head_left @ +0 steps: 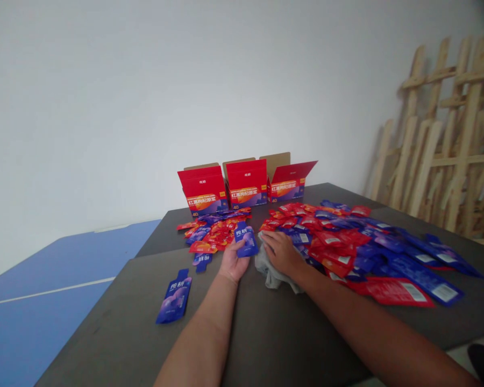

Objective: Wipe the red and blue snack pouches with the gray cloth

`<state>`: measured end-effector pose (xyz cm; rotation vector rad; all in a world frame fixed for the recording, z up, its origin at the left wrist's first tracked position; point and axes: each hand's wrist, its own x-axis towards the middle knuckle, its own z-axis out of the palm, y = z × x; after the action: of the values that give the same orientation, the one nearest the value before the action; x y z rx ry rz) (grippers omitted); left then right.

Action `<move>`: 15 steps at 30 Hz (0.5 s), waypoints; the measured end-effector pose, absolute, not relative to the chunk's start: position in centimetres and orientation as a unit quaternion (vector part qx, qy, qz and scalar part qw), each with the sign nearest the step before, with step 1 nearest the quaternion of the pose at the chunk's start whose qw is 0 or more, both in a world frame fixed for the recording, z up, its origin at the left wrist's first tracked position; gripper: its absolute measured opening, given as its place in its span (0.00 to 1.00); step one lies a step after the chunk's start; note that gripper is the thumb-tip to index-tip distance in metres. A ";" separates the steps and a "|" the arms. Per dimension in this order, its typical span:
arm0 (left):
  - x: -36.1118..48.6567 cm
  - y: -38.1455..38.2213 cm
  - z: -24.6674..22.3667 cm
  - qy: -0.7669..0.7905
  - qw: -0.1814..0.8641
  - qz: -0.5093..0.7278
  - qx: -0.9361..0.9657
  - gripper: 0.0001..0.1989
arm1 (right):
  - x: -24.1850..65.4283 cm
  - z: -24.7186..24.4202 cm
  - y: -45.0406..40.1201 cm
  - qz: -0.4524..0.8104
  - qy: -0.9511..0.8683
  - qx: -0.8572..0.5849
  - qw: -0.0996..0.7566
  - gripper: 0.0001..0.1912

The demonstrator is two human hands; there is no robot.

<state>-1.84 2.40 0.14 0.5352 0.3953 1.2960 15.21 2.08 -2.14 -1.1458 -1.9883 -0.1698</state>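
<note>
In the head view, the left hand (pixel 233 262) is half open with its palm turned up, and a blue sachet (pixel 246 241) leans against its fingertips, though whether it is truly pinched cannot be told. The right hand (pixel 280 253) lies open, fingers spread, pressing down on a crumpled grey cloth (pixel 271 270) rather than closing on it, as if pinning it to the dark table (pixel 116 328). A loose heap of red and blue sachets (pixel 358 252) spreads toward the table's right edge, and a smaller heap (pixel 213 232) lies left of the hands. A lone blue sachet (pixel 173 296) lies flat near the left edge. Three open red cartons (pixel 247 184) stand along the far edge, their printed fronts facing the hands, which keeps their open tops in view.
</note>
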 end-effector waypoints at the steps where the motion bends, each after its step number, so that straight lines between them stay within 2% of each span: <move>1: -1.5 2.4 0.1 0.186 0.736 0.595 0.263 0.23 | 14.8 -2.0 1.8 -0.055 -0.781 -0.456 0.423 0.15; 11: 1.5 1.6 -0.7 0.224 0.695 0.575 0.369 0.15 | 14.5 -0.5 1.5 0.106 -0.736 -0.492 0.453 0.15; 15: 1.4 1.4 -1.2 0.261 0.689 0.536 0.412 0.13 | 16.5 1.7 2.2 0.094 -0.698 -0.515 0.489 0.14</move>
<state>1.35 1.39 -1.16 0.9228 0.5834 1.2002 16.52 2.17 1.69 -1.2517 -1.6960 0.2295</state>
